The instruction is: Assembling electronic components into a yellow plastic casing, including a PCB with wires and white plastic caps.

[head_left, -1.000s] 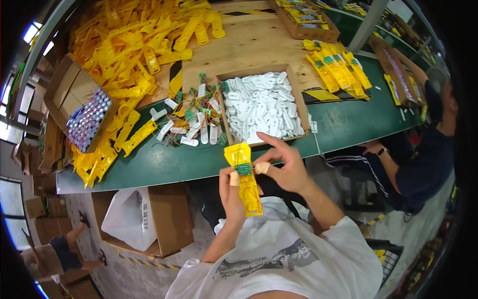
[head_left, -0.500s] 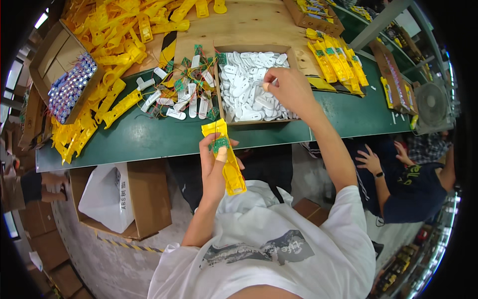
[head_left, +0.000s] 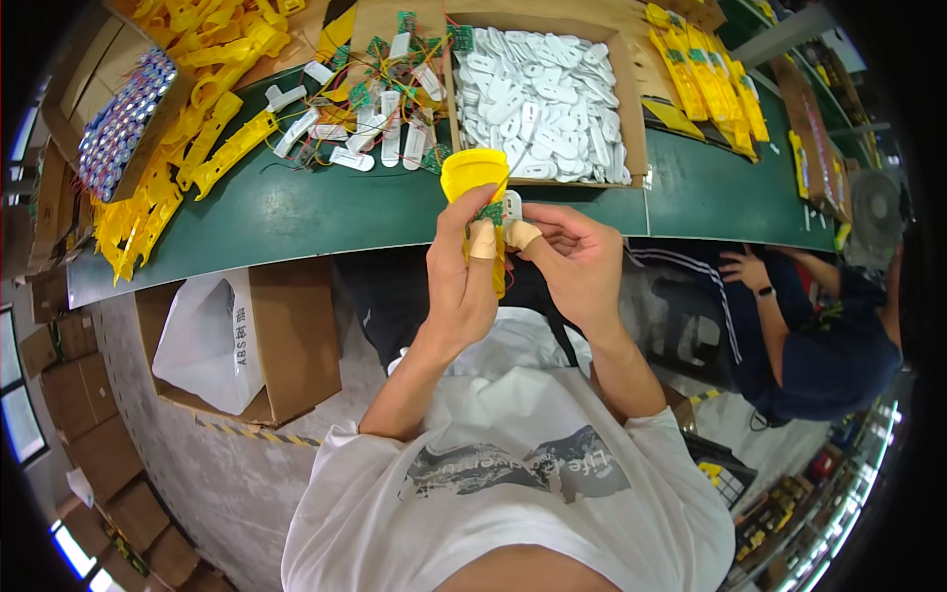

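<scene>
My left hand [head_left: 459, 271] is closed around a yellow plastic housing [head_left: 475, 173], held upright in front of my body. A small green circuit board [head_left: 492, 211] shows against the housing beside my left thumb, which has a tan covering on its tip. My right hand [head_left: 580, 259] pinches a small white plastic cover [head_left: 512, 204] against the board's right side, its thumb covered likewise. Fingers hide the lower part of the housing. Just beyond my hands stands an open cardboard box [head_left: 636, 109] full of similar white covers.
Left of the box lie tangled wires with green boards and white modules [head_left: 392, 138]. Yellow housings [head_left: 232, 148] are heaped at the left, next to a box of cylindrical cells [head_left: 128, 118]. More yellow housings [head_left: 705, 74] lie at the right. A co-worker [head_left: 819, 326] sits at the right.
My right hand has come back from the box of white covers to the housing, bringing a white cover. The housing sits farther up in the picture and both hands now meet on it.
</scene>
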`<state>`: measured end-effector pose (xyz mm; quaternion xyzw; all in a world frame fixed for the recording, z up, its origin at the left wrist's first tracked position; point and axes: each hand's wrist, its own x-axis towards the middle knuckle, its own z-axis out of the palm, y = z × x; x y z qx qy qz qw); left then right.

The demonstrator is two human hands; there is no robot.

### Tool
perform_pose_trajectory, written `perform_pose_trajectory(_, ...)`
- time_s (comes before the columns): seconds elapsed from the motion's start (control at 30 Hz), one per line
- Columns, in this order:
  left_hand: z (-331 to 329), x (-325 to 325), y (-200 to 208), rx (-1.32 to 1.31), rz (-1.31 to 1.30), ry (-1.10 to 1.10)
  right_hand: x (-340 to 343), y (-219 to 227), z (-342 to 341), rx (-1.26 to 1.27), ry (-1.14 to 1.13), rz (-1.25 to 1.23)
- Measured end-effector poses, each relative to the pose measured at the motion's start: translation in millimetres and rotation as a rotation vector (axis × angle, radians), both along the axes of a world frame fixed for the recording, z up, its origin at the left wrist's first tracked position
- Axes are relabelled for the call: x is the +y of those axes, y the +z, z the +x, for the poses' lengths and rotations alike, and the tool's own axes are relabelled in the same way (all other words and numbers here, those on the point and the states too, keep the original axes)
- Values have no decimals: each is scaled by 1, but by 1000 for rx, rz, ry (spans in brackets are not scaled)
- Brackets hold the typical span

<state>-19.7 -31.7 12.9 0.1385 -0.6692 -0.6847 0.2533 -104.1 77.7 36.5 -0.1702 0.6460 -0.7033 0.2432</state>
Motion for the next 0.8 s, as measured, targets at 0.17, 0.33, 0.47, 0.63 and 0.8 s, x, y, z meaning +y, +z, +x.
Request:
perform_pose_trajectory(0.17, -2, -1, -3, -15, -46, -9, 2, -7, -2, -189, 8, -120)
perform_pose_trajectory(0.33, -4, -2, -2, -61, -80, -15, 9, -10, -8, -207, 80, -86)
perform_pose_trajectory(0.47, -2, 0, 2, -140, 34, -23, 18, -18, -22, -274, 186, 11)
perform_pose_trajectory(0.63, -2, -7, 0, -114, -61, -92, 17, -17, -33, -323, 272, 38)
perform_pose_trajectory(0.8, -3, -8, -2, -113, -152, -129, 21, -19, -41, -265, 360, 71)
